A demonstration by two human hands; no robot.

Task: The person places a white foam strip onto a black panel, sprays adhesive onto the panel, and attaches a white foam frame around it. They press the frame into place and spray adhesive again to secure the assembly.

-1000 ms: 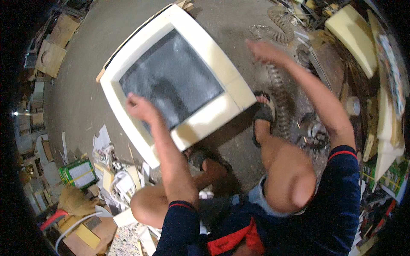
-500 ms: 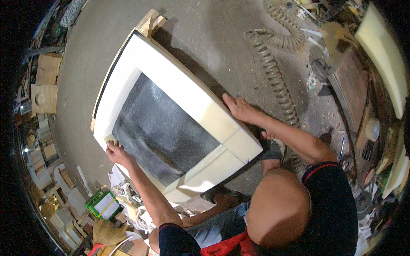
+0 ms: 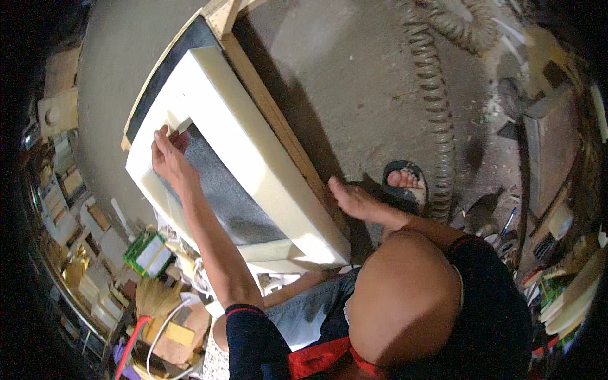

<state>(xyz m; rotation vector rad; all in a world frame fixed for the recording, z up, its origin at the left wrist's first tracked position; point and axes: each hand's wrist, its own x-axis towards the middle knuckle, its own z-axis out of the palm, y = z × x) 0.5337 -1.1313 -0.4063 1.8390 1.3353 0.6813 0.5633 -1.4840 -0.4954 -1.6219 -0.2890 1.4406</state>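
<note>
- L hand (image 3: pixel 170 155), qty 1: fingers curled at inner edge of foam surround (image 3: pixel 240 145); pinching it or just resting, can't tell from where I stand.
- R hand (image 3: pixel 354 201), qty 1: open, nothing held, just beside wood frame (image 3: pixel 269 107); contact unclear.
- Foam surround, cream, qty 1: at L fingertips, running R & down toward R hand; lies on the wood frame.
- Dark strip (image 3: pixel 168 73), qty 1: bare, above L fingers, so foam sits short of the far edge.
- Dark panel (image 3: pixel 218 190), qty 1: in foam's opening, R of & below L fingers.
- Risk 1: foam tearing or stretching at the opening's corner, I'd judge; cause, L fingers hooking a soft edge w/ pull from 1 side.
- Risk 2: foam ending up crooked; cause, uneven push btwn 2 hands.
- Risk 3: frame slipping; cause, poss. no firm hold from R hand.
- Risk 4: trip or snag; cause, coiled hose (image 3: pixel 434 101) R of R hand, next to sandalled foot (image 3: pixel 405 187).
</note>
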